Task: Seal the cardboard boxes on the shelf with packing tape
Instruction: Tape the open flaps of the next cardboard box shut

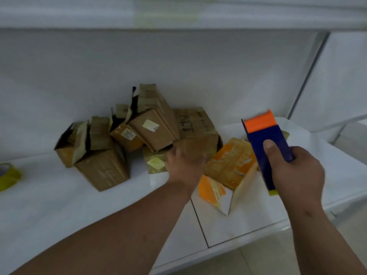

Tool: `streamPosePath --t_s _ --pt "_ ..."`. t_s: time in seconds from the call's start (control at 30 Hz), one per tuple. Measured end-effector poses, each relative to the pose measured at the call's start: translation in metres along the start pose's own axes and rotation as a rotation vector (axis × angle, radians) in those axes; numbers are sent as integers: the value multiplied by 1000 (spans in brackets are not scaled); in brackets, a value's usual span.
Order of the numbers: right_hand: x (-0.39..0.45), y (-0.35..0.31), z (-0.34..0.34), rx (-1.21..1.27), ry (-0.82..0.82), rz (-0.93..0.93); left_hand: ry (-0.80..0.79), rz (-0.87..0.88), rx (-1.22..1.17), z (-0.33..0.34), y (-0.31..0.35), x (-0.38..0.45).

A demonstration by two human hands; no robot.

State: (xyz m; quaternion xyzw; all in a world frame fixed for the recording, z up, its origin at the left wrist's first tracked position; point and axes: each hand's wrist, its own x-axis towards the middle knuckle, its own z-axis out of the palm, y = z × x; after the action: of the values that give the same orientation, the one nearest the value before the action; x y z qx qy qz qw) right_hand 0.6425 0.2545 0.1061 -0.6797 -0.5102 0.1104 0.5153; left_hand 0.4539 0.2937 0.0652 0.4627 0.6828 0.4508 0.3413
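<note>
**Left hand at the box pile, tape tool gripped in the right**

We're looking down onto a white shelf (59,205), where a heap of cardboard boxes (151,132) sits toward the back wall, several with flaps torn open and gaping. Our left hand (184,167) reaches into the front of that heap, knuckles up, touching the large brown box (196,132) at its lower edge; the fingers curl away from us, so we cannot tell whether they grasp anything. Just to its left, a small box with a pale label (155,162) touches the hand's side.

Our right hand (294,175) is clamped around a blue tape dispenser (268,143) with an orange end, thumb pressed flat on its face, held above the shelf. Between the two hands lies an orange printed box (232,167), tipped on its side with one end open toward us.

Far left, well apart from everything, a yellowish roll of tape (9,177) rests on the shelf.
</note>
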Motion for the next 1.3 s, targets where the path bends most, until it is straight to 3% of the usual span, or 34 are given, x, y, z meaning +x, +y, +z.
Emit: streamPosePath --t_s 0.1,0.2,0.37,0.6,0.77,1.03,1.2,1.3 --pt "0 -34 17 14 -78 -61 252 22 147 -43 7 12" --pt "1 -65 49 -3 -198 -86 340 20 79 -81 12 29" --pt "2 -85 101 145 -304 2 248 15 -1 -118 15 58" --pt "1 -81 120 128 -340 24 146 46 -112 -123 18 96" --pt "-7 -75 113 101 -343 16 203 124 87 -132 21 99" --pt "-37 -64 88 216 -325 56 219 383 283 -179 24 39" --pt "-73 -63 62 265 -346 66 169 352 286 -250 6 -36" --pt "-98 -72 56 277 -395 87 102 248 299 -303 -18 -74"
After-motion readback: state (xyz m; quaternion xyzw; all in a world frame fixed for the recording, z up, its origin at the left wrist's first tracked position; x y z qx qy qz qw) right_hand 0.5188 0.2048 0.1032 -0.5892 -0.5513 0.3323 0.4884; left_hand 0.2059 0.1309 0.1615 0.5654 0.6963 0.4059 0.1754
